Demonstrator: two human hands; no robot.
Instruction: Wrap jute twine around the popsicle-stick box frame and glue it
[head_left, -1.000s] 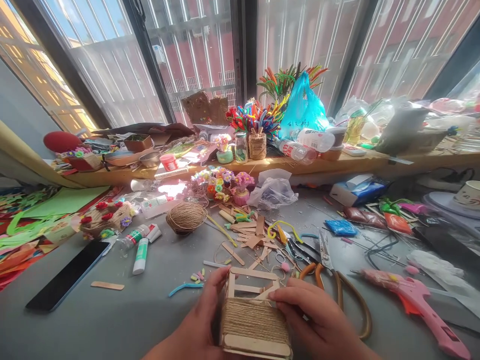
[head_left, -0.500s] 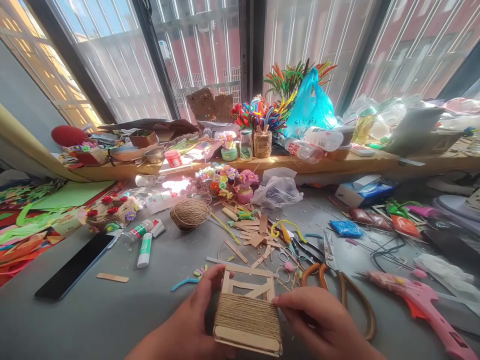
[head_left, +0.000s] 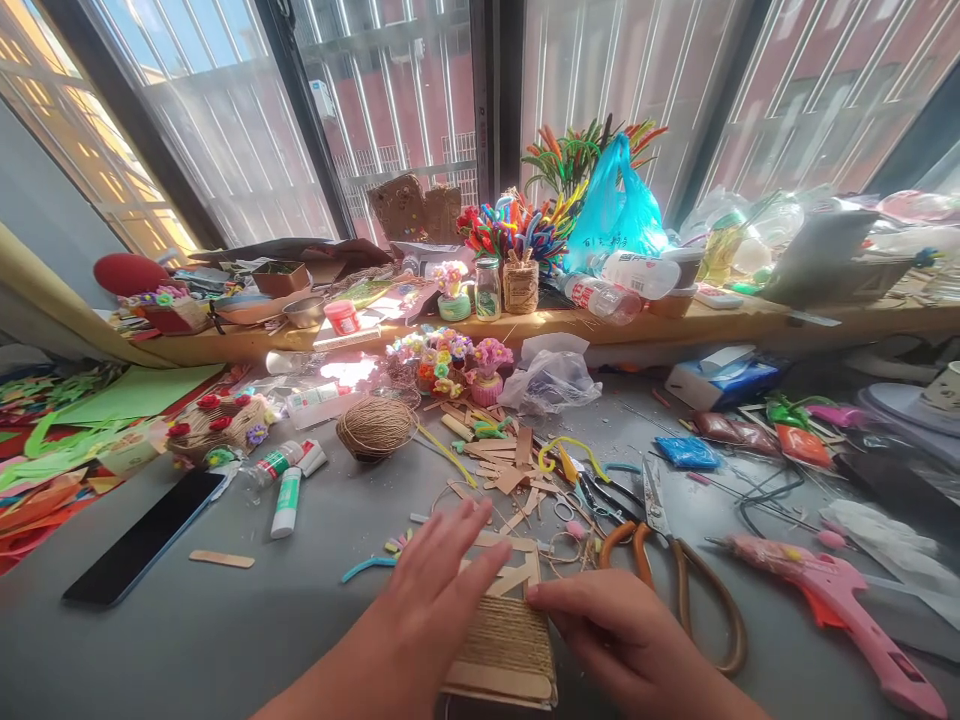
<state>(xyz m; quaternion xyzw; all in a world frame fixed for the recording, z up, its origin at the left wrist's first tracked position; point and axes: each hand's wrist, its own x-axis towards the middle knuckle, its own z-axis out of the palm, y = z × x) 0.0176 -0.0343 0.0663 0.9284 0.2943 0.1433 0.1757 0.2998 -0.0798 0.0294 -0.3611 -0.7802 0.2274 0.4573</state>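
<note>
A small popsicle-stick box frame (head_left: 517, 686), its lower part wrapped in rows of jute twine (head_left: 514, 640), sits low in the middle of the head view. My left hand (head_left: 442, 590) passes over its left side with the fingers stretched and spread, hiding part of the frame and slightly blurred. At the right edge, just above the wrapped rows, my right hand (head_left: 615, 635) pinches the box frame between thumb and forefinger. Bare sticks form the frame's upper end, one of them slanting. Beyond the hands lies a ball of jute twine (head_left: 375, 428).
Scissors (head_left: 675, 560) and pliers (head_left: 622, 520) lie right of the hands, with a pink glue gun (head_left: 832, 600) farther right. Loose sticks (head_left: 517, 465) are scattered ahead. A phone (head_left: 146, 540), a single stick (head_left: 221, 559) and a glue stick (head_left: 286, 503) lie to the left.
My left hand has let go of the box frame's left side and swung up over it with fingers spread. My right hand keeps its pinch at the right edge, a little further left.
</note>
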